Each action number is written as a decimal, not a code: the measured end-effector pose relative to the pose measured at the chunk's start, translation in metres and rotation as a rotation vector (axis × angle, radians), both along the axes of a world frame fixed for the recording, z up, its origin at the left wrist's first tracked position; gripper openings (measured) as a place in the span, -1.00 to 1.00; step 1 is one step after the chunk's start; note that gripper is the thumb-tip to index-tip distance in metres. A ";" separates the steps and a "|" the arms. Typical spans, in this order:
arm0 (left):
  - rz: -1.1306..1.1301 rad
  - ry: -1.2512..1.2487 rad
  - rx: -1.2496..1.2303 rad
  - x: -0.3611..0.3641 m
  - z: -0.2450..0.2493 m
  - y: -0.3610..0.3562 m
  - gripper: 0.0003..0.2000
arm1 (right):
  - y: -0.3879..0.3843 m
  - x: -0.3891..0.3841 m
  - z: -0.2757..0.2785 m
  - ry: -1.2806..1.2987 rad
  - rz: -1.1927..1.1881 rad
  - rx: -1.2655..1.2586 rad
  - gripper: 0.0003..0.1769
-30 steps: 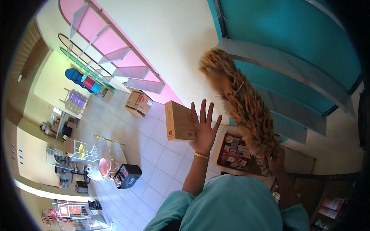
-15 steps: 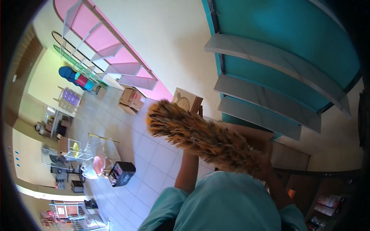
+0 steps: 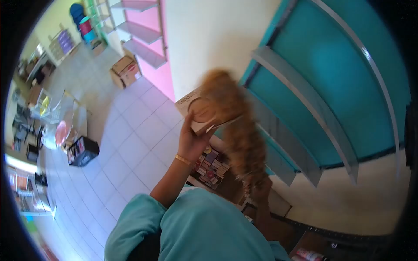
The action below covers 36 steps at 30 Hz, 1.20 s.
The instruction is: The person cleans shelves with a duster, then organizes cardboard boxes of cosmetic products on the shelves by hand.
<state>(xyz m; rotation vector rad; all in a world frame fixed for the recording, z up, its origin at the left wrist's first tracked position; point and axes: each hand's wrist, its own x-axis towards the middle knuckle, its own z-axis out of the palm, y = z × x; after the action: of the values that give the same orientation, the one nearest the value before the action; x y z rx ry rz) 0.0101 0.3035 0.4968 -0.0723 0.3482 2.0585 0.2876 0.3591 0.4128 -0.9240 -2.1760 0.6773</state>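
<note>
A light brown box (image 3: 185,102) with a round design is gripped along its lower edge by my left hand (image 3: 196,141), which wears a gold bracelet. My right hand (image 3: 260,189) is closed round the lower end of a fluffy brown duster (image 3: 246,139). The duster rises from that hand, and its blurred top covers the right part of the box. Whether duster and box touch is unclear.
Small packages (image 3: 211,167) fill an open carton below my hands. Grey shelves (image 3: 305,98) cross a teal wall panel at right. On the tiled floor at left are a black box (image 3: 82,151) and a cardboard box (image 3: 125,71). Pink-backed shelves (image 3: 139,31) stand beyond.
The view has shifted. The duster has swung more upright and now overlaps the box, while my left hand and the box show more fully. The carton of packages has come into sight.
</note>
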 end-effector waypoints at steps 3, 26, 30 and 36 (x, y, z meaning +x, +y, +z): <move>-0.010 0.009 0.129 -0.002 0.009 -0.009 -0.55 | 0.012 -0.008 0.002 0.274 -0.097 -0.175 -0.72; -0.086 0.422 -0.028 -0.023 -0.040 -0.005 -0.42 | 0.009 -0.026 0.038 0.345 -0.102 -0.318 -0.77; 0.029 1.121 -0.460 -0.036 -0.075 -0.004 -0.50 | 0.007 -0.007 0.038 0.061 0.242 0.010 -0.79; 0.111 1.157 -0.377 -0.030 -0.051 -0.014 -0.76 | 0.033 -0.008 0.061 0.042 0.077 -0.126 -0.74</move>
<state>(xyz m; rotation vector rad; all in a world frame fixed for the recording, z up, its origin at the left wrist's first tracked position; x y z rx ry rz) -0.0201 0.2898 0.4459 0.9150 1.4452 1.9136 0.2799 0.3920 0.4734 -0.8845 -2.1612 0.8717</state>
